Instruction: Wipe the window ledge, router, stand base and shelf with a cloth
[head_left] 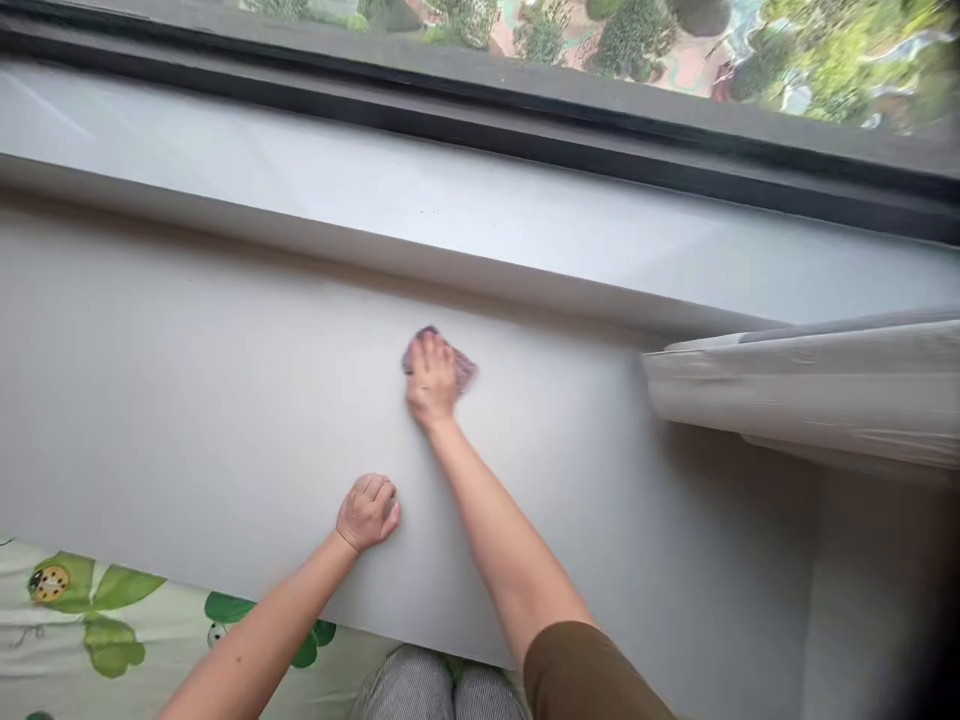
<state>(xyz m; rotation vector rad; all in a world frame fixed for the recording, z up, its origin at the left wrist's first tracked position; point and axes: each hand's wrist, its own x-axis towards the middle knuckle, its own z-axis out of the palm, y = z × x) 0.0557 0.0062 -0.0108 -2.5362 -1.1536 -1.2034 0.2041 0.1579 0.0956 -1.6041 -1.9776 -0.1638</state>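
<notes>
Under my right hand (432, 385) lies a dark purplish cloth (466, 372), pressed against the white window ledge (225, 400). The fingers point towards the window, and the cloth sticks out on both sides of them. My left hand (367, 512) is closed in a fist and leans on the same ledge, nearer to me and a little to the left. Nothing shows in that fist. The right hand and cloth are slightly blurred.
Behind the ledge rises a raised white step (420, 190) below the dark window frame (375, 110). A bundled pale curtain (795, 390) juts in from the right. Along the near edge lies a leaf-patterned bed sheet (52, 640), beside my knees in striped trousers (409, 690).
</notes>
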